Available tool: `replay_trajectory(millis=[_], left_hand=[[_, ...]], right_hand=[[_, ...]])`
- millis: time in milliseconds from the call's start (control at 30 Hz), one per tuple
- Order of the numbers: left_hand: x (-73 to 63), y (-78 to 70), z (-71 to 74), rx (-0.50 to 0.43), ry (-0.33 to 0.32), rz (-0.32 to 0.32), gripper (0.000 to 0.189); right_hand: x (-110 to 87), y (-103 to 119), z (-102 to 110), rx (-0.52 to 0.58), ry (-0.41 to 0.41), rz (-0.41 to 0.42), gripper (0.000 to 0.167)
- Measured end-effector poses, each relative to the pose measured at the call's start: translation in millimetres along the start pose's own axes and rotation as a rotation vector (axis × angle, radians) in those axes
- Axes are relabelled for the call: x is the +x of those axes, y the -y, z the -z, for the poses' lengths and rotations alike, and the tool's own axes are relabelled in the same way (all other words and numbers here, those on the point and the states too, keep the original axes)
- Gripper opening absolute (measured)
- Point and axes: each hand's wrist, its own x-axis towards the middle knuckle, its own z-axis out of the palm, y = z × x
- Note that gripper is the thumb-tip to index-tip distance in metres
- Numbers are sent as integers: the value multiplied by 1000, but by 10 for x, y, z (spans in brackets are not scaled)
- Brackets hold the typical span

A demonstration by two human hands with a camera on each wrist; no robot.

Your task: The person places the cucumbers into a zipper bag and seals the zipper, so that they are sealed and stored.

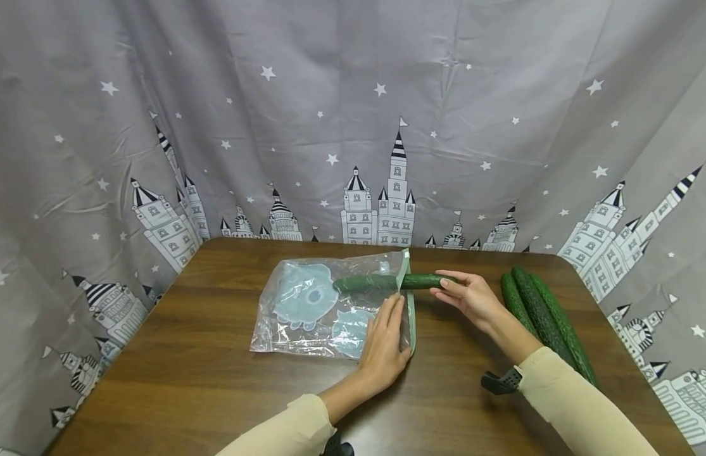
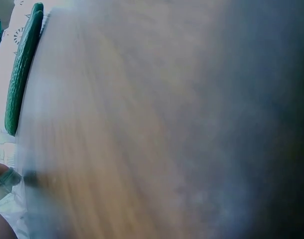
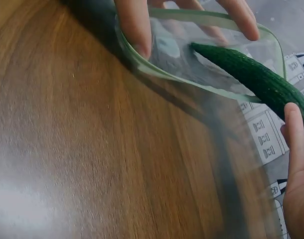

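A clear zip bag with pale blue animal-shaped prints lies flat on the table, its green-edged mouth facing right. My left hand holds that mouth; in the right wrist view its thumb is at one side of the green rim and its fingers at the other, with the mouth spread apart. My right hand pinches a dark green cucumber near its right end. The cucumber's front part reaches through the mouth and shows through the plastic. In the right wrist view the cucumber points into the bag.
Several more cucumbers lie side by side at the table's right, close beside my right forearm. The brown wooden table ends at the back against a grey curtain printed with castles and stars.
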Motion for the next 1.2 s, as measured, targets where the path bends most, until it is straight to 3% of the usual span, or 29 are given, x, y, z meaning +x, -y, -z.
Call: replay_trajectory(millis=[200,467,900,1200], left_hand=[[21,12,12,-62,-30,-34,108],[57,42,50,-183,-54,-34,111],[62,37,88,-146,10,-84,111],[98,73,133,-155,24,-83,111]], right_hand=[[26,-4,-83,-6,4,35,54],[92,17,-213,-31,21,49,53],[130,-13,-400,15,13,78,50],[124,-3,-441,-63,5,78,50]])
